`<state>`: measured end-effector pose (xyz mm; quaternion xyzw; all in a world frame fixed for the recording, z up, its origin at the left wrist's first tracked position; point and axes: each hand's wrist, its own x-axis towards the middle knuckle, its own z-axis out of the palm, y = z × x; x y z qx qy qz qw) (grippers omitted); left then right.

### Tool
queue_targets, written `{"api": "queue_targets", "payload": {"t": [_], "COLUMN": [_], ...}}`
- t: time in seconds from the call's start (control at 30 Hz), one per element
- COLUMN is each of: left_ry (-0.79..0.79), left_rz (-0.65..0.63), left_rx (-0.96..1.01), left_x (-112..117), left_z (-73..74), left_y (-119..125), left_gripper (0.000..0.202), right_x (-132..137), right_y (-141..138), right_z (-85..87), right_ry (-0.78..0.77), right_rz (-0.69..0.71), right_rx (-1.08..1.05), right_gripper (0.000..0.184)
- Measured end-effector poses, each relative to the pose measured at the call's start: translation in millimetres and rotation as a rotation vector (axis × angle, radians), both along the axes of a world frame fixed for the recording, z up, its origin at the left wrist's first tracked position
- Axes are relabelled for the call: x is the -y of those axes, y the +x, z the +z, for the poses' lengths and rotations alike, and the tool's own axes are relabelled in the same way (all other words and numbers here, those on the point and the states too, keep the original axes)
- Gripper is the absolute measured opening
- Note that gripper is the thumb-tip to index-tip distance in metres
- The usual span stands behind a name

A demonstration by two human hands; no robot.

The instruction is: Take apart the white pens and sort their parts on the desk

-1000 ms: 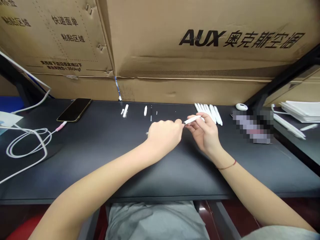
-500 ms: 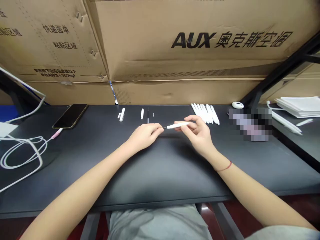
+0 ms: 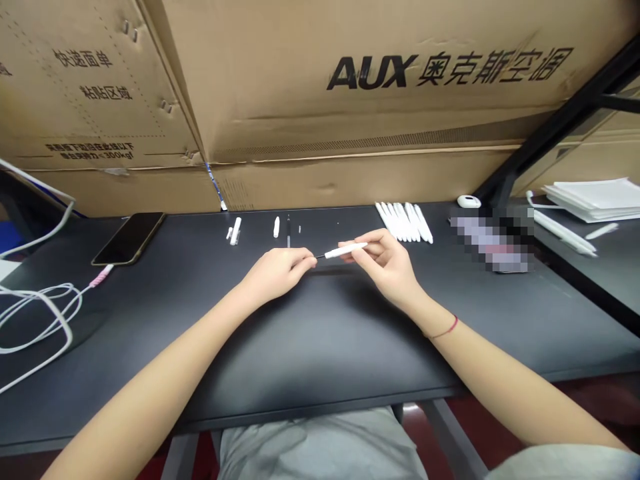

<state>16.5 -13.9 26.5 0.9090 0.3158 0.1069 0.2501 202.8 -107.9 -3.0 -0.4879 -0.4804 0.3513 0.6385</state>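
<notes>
In my right hand [image 3: 387, 263], thumb and fingers pinch a white pen barrel [image 3: 345, 250], held almost level with a slight tilt up to the right. My left hand [image 3: 280, 270] is closed, its thumb and finger gripping a thin dark pen refill [image 3: 321, 257]. The refill's other end meets the barrel's left opening; how far in it reaches is hidden. Beyond my left hand lie a second refill [image 3: 289, 230], a small spring-like piece [image 3: 300, 229], a short white pen part [image 3: 277, 227] and a white tube [image 3: 236, 230] with small clear pieces beside it.
Several white pens [image 3: 405, 222] lie in a row at the back of the black table [image 3: 310, 347]. A phone [image 3: 129, 239] with a white cable [image 3: 65, 333] is at left. To the right are a white earbud case [image 3: 469, 201], a blurred packet [image 3: 490, 243] and stacked white sheets [image 3: 595, 199]. Cardboard boxes [image 3: 300, 87] stand behind.
The view has shifted and tilted slightly. Both hands keep their holds, and slightly more of the dark refill shows between my left fingertips and the barrel. The things on the table have stayed put.
</notes>
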Motion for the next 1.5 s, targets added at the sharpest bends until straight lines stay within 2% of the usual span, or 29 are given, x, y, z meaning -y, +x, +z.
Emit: {"api": "queue_targets", "payload": {"t": [0.33,0.6,0.73,0.9,1.13,1.27,1.5], "left_ry": [-0.004,-0.001,0.003,-0.029,0.012,-0.037,-0.214], "left_rz": [-0.019,-0.067,-0.113,-0.065,-0.045,-0.064,-0.057], "left_rx": [-0.079,-0.136,-0.124,-0.123,-0.118,-0.101,-0.156], "left_x": [0.4,-9.1,-14.2,-16.0,-16.1,-15.3,-15.6], "left_z": [-7.0,-7.5,-9.9,-7.3,-5.1,-6.3,-3.3], "left_y": [-0.7,-6.4,-9.8,-12.9,-12.8,-12.1,-13.0], "left_gripper": [0.037,0.040,0.039,0.033,0.035,0.035,0.038], "right_x": [-2.7,-4.9,-5.6,-6.8,-7.8,-7.0,-8.8], "right_y": [-2.5,5.0,6.2,9.0,10.4,9.6,13.0], "right_z": [-13.1,-15.0,-15.0,-14.6,-16.0,-15.3,-17.2], "right_ry": [-0.092,-0.179,-0.178,-0.155,-0.144,-0.127,-0.111], "right_rz": [0.109,0.180,0.177,0.146,0.141,0.138,0.142], "right_rx": [0.059,0.120,0.114,0.085,0.045,0.059,0.033], "right_gripper": [0.026,0.028,0.030,0.031,0.029,0.028,0.030]}}
